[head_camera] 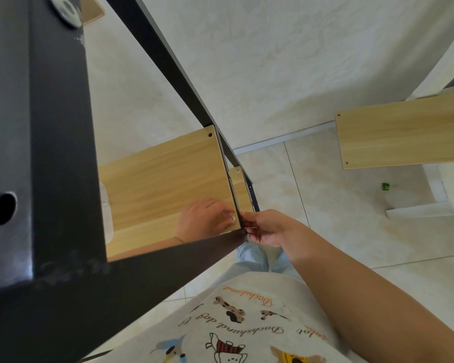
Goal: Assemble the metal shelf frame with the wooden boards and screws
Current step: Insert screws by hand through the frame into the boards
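I look down along the black metal frame (50, 153), whose top corner fills the left side. A wooden board (163, 174) sits inside the frame at mid height, with a hole at its far right corner. My left hand (205, 221) lies on the board's near right corner, fingertips pinching a small silvery screw (232, 219). My right hand (265, 227) is outside the frame and grips the thin black upright (241, 218) beside that corner between thumb and fingers. A lower board (243, 191) shows below, screwed at its corner.
A loose wooden board (404, 132) lies at the right on a white piece of furniture. A small green object (385, 186) is on the tiled floor. A clear plastic bag (106, 210) rests on the board's left side. The wall stands close behind.
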